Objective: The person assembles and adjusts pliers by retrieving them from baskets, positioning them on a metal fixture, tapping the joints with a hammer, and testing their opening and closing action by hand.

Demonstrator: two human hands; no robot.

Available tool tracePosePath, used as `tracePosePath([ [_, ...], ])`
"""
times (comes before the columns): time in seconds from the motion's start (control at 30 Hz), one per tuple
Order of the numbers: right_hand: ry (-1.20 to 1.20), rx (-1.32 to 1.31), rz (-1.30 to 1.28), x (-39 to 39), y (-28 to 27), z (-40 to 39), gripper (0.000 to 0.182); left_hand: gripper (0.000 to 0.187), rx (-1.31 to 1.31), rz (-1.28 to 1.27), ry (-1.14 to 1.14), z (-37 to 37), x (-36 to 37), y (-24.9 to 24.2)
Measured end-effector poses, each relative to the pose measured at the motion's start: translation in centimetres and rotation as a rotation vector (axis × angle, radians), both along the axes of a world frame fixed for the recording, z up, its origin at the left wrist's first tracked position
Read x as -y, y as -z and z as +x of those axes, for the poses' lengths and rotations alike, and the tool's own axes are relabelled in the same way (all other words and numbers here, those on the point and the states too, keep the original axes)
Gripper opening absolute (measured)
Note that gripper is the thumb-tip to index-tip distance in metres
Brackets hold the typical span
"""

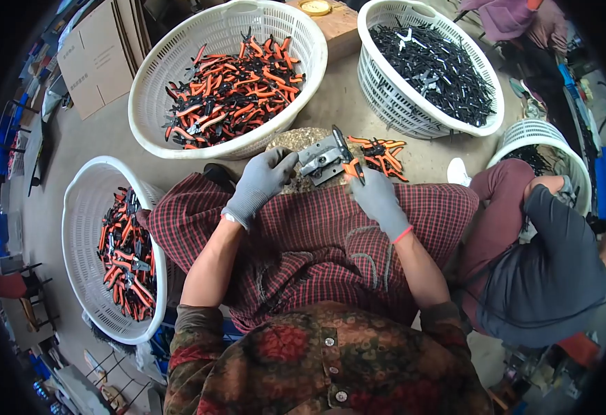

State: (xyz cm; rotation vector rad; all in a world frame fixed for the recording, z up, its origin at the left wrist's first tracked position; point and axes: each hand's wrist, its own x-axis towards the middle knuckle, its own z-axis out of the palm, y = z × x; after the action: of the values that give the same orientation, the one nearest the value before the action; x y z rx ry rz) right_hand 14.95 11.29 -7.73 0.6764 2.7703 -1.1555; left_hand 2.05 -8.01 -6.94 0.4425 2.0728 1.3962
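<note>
My right hand (375, 200), in a grey glove with a red cuff edge, is closed around a pair of orange-and-black pliers (339, 143), whose dark end points up and away. These overlap the right side of a metal fixture (320, 160) mounted on a round, speckled block (296, 140). At the fixture's left side is my left hand (265, 183), also grey-gloved, its fingers loosely bent and apart with nothing visible in them. Several orange-handled pliers (386, 158) lie in a small pile just right of the fixture.
A large white basket (144, 131) of orange-handled tools stands ahead. Another white basket (75, 242) holds similar tools at left. Black parts fill a basket (393, 104) ahead right. A seated person (538, 270) is close on my right, by a smaller basket (545, 131). Cardboard (95, 62) leans far left.
</note>
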Motion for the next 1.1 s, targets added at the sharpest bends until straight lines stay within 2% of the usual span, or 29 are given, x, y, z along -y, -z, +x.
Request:
tracePosePath([
  [0.07, 0.099, -0.033, -0.896, 0.0, -1.9, 0.6, 0.037, 0.034, 0.069, 0.108, -0.028, -0.4, 0.0, 0.2],
  [0.17, -0.055, -0.079, -1.264, 0.8, -3.1, 1.2, 0.038, 0.045, 0.282, 0.251, -0.045, -0.4, -0.2, -0.7],
  [0.3, -0.098, -0.052, -1.435, 2.6, -2.7, 1.1, 0.04, 0.064, 0.633, 0.813, 0.243, 0.3, -1.4, -2.7],
  [0.33, -0.171, -0.067, -1.43, 3.1, -2.8, 0.7, 0.042, 0.055, 0.627, 0.849, 0.167, 0.7, -1.8, -2.8],
  [0.4, -0.259, -0.11, -1.395, 4.8, -2.6, -0.2, 0.042, 0.045, 0.5, 0.753, 0.152, 0.2, -1.2, -2.4],
  [0.43, -0.283, -0.046, -1.194, 4.5, -1.8, -0.5, 0.042, 0.037, 0.333, 0.586, 0.122, -0.5, -0.3, -3.9],
  [0.47, -0.211, -0.193, -1.04, 4.1, -1.2, -0.9, 0.041, 0.037, 0.33, 0.561, 0.061, -1.4, 1.2, -5.8],
  [0.53, -0.058, -0.475, -0.727, 3.6, -0.3, -1.9, 0.038, 0.038, -0.032, 0.513, -0.097, -5.4, 5.4, -6.5],
  [0.57, 0.083, -0.506, -0.618, 2.8, 0.4, -2.2, 0.036, 0.037, -0.182, 0.406, -0.12, -7.1, 8.2, -8.1],
  [0.6, 0.222, -0.534, -0.506, 1.6, 1.3, -2.5, 0.034, 0.026, -0.251, 0.184, -0.168, -9.4, 11.8, -8.4],
  [0.63, 0.241, -0.584, -0.357, 0.3, 3.1, -2.8, 0.033, 0.023, -0.401, -0.152, -0.189, -10.8, 15.0, -8.6],
  [0.67, 0.264, -0.631, -0.209, -0.6, 4.7, -3.1, 0.031, 0.024, -0.454, -0.728, -0.158, -11.6, 17.4, -9.5],
  [0.7, 0.303, -0.622, -0.178, -0.5, 5.1, -3.5, 0.028, 0.028, -0.588, -1.058, 0.192, -13.4, 22.1, -8.3],
  [0.73, 0.29, -0.626, -0.089, -0.1, 5.8, -3.9, 0.027, 0.03, -0.47, -1.322, 0.38, -14.3, 25.1, -7.7],
  [0.8, 0.261, -0.633, 0.097, 1.1, 7.9, -4.7, 0.026, 0.028, -0.614, -1.392, 0.339, -14.3, 25.2, -8.6],
  [0.9, 0.269, -0.662, 0.229, 1.9, 9.6, -5.3, 0.03, 0.027, -0.646, -1.157, 0.159, -17.3, 20.7, -6.9],
  [1.0, 0.271, -0.617, 0.205, 1.8, 9.5, -5.1, 0.031, 0.03, -0.69, -0.655, 0.137, -20.2, 12.1, -0.7],
  [1.03, 0.266, -0.593, 0.195, 1.8, 9.4, -5.1, 0.031, 0.034, -0.657, -0.75, 0.272, -21.3, 8.8, 1.3],
  [1.1, 0.264, -0.609, 0.209, 1.9, 9.2, -5.1, 0.031, 0.038, -0.655, -0.892, 0.314, -21.2, 3.1, 5.6],
])
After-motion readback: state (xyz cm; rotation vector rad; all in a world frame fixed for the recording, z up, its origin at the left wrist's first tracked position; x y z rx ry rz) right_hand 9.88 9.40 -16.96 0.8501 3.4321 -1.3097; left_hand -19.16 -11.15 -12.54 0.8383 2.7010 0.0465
